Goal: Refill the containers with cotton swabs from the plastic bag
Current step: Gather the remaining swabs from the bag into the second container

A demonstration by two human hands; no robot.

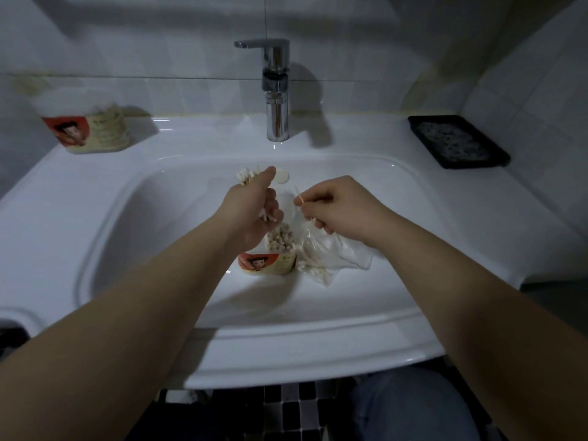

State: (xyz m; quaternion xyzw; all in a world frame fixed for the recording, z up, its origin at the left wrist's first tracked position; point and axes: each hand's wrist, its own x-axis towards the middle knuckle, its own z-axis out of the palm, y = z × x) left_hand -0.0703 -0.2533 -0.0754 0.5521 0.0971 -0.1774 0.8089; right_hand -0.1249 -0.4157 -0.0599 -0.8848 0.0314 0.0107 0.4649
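Clutching swab bundle (246,177) — left grip (254,213); right grip (339,206) pinches swab (299,197) — two containers (270,261) (92,130), one bag (332,249).

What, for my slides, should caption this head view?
Left hand grips a swab bundle above the container in the sink; right hand pinches swabs over the plastic bag.

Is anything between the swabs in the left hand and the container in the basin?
Nothing visible. The left hand holds its swabs above the container, whose mouth is open, though already crowded with swabs. The plastic bag lies beside it.
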